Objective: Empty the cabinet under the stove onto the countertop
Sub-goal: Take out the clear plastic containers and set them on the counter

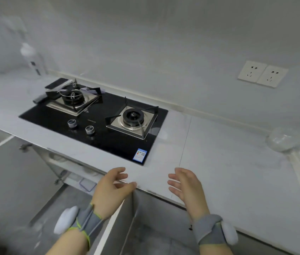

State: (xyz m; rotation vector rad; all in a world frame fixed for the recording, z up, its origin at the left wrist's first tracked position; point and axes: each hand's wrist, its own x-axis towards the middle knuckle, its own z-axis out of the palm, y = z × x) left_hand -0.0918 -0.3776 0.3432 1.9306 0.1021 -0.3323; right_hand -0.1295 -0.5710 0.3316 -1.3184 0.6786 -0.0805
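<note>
Countertop (pixel 219 162) carries the stove (pixel 94 122) at 11 o'clock. Left hand (pixel 112 188) and right hand (pixel 186 186) are empty, fingers spread. Likely next: reach into the open cabinet (pixel 75 173) at 8 o'clock.

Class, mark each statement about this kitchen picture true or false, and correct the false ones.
1. The left hand and the right hand hold nothing. True.
2. A pot stands on the right burner. False: that burner is bare.
3. The stove has two knobs. True.
4. The cabinet door under the stove is shut. False: it stands open.
</note>
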